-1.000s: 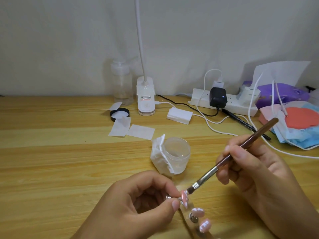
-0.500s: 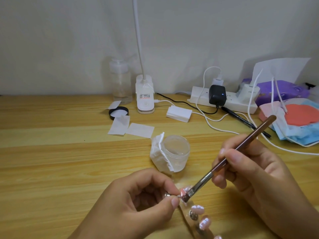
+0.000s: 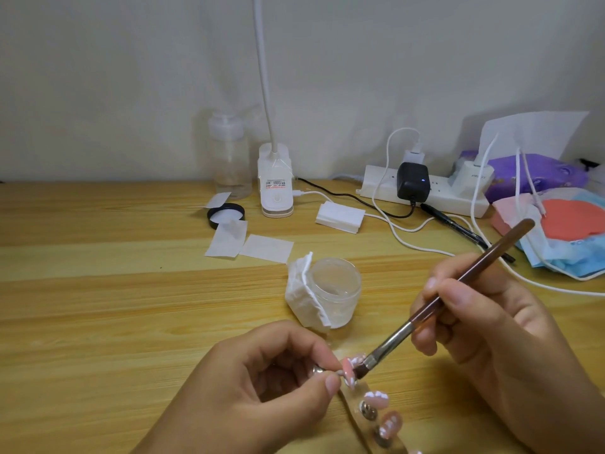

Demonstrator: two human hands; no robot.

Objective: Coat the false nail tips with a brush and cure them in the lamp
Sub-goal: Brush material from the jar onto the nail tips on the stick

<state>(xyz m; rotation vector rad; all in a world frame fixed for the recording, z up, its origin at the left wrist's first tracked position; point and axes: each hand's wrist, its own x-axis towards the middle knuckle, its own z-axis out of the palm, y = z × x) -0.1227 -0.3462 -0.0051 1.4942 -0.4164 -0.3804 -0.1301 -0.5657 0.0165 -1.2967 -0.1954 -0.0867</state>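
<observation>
- Shifted a little rightward since half a second ago: right hand (image 3: 484, 322) and brush (image 3: 393, 342), bristles drawn slightly back across the tip (image 3: 347, 367). Left hand (image 3: 262, 388) and jar (image 3: 337, 290) where they were.
- Right hand: fingers curled round the brush handle in a pen grip, thumb on top, handle end slanting up and away past the knuckles.
- Bristles touching the pink tip's right edge, just beyond the left thumb.
- Left hand: thumb and forefinger pinched on the end of the clear strip (image 3: 360, 388), right beside the tip.
- Strip running down and right from the left fingertips, between the two hands, carrying more tips (image 3: 376, 400) and metal studs (image 3: 368, 413).
- Jar open, just beyond the left knuckles, with a tissue (image 3: 302, 296) wrapped against its left side.
- Lamp (image 3: 276, 191) well beyond both hands by the wall, upright, white neck rising out of view.
- Left of the lamp, a black lid (image 3: 226, 215) and a clear bottle (image 3: 229, 158); white pads (image 3: 266, 248) between lid and jar.
- Beyond the right hand, a power strip (image 3: 458, 199) with plugs and cables; masks (image 3: 573, 253) to that hand's right.
- All on a wooden table (image 3: 98, 290).
</observation>
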